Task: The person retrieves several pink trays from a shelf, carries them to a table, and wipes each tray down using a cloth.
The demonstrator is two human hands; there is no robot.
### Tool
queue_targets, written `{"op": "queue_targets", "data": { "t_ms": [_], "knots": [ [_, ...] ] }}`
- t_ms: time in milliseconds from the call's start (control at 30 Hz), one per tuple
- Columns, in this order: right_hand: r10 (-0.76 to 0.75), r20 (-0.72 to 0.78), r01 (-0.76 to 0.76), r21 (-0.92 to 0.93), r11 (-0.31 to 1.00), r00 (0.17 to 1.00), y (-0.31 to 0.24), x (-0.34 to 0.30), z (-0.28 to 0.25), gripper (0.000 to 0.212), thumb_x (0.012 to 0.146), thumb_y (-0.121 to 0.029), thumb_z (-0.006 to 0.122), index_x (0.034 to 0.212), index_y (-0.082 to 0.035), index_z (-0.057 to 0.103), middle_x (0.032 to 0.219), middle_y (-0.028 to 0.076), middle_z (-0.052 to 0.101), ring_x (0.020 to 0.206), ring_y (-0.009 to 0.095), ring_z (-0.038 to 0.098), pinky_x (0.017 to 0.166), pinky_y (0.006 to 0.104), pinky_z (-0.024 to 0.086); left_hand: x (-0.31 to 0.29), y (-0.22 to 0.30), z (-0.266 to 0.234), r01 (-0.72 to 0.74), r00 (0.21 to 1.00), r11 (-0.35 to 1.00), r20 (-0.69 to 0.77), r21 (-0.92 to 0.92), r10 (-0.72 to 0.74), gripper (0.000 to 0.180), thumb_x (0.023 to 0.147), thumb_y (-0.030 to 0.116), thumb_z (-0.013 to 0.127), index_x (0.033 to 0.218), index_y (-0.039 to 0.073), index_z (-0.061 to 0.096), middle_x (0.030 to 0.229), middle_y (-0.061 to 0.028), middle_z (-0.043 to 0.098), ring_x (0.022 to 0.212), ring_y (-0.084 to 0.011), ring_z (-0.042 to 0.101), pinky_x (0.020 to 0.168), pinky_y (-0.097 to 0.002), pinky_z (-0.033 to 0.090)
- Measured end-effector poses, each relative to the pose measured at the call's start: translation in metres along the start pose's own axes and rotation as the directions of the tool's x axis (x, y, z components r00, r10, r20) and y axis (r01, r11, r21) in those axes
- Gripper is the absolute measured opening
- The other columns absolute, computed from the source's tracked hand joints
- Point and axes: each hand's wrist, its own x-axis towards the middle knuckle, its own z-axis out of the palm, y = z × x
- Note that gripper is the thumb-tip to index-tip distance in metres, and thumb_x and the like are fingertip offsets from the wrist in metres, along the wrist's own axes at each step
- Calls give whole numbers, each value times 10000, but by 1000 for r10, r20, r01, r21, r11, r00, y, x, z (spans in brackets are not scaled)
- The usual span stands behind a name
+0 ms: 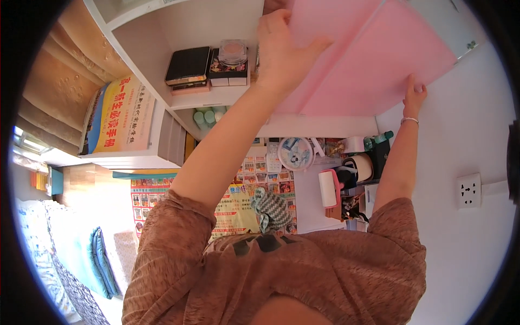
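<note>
Overhead, a smooth pink panel or sheet (374, 65) spans the upper right, in front of the white cabinet; a lighter seam crosses it. My left hand (279, 54) is raised at its left edge, thumb spread away from the fingers, with nothing visible in its grasp. My right hand (415, 98) reaches up to the panel's lower right edge near the wall. A finger there is stretched out against the pink surface; the other fingers are partly hidden. On the open shelf beside my left hand lie a black box (188, 65) and a clear round-lidded case (233, 52).
A white cabinet (179, 24) stands above a desk with a round white-rimmed container (296, 153), a white roll-shaped item with pink trim (328, 188) and a striped cloth (271, 210). A wall socket (469, 190) is at right. Folded blue bedding (100, 260) lies lower left.
</note>
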Motion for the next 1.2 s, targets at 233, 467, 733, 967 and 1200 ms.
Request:
{"op": "queue_targets", "data": {
  "t_ms": [233, 467, 733, 967, 1200],
  "knots": [
    [-520, 21, 501, -302, 811, 854, -80, -62, 11, 892, 617, -422, 732, 1227, 71, 306, 1231, 248, 372, 1142, 358, 364, 961, 407, 304, -11, -11, 21, -86, 996, 979, -3, -188, 86, 769, 598, 305, 757, 1138, -51, 342, 1076, -201, 407, 1038, -332, 394, 881, -380, 356],
    [-939, -63, 844, -422, 331, 337, -187, -61, 7, 667, 685, -407, 673, 1197, -48, 443, 1177, 180, 477, 1061, 297, 462, 840, 364, 393, -23, -1, 44, 94, 982, 939, 183, -331, -34, 707, 623, 247, 736, 1150, -25, 351, 988, -197, 479, 949, -339, 475, 829, -371, 399],
    [-930, 234, 959, -98, 267, 283, -236, -51, 4, 375, 847, -363, 473, 1047, -57, 553, 962, 86, 607, 834, 239, 561, 757, 294, 417, -40, 7, 52, 58, 990, 938, 144, -341, -8, 408, 700, 176, 651, 986, 1, 418, 876, -180, 523, 810, -331, 517, 666, -387, 430],
    [-907, 91, 905, -159, 395, 412, -217, -42, -3, 357, 858, -371, 450, 870, -63, 630, 779, 77, 633, 660, 206, 576, 612, 270, 445, -50, 16, 47, 121, 978, 914, 202, -387, -43, 378, 693, 156, 650, 945, -2, 416, 823, -171, 506, 768, -347, 505, 648, -391, 423],
    [-974, -211, 932, -330, 151, 83, -271, -36, -35, 299, 841, -273, 509, 740, -18, 628, 657, 58, 626, 533, 131, 549, 510, 221, 436, -55, 49, 32, 10, 997, 906, 74, -423, 23, 360, 708, 132, 664, 944, 8, 421, 828, -178, 584, 758, -347, 575, 641, -370, 469]
  ]
}}
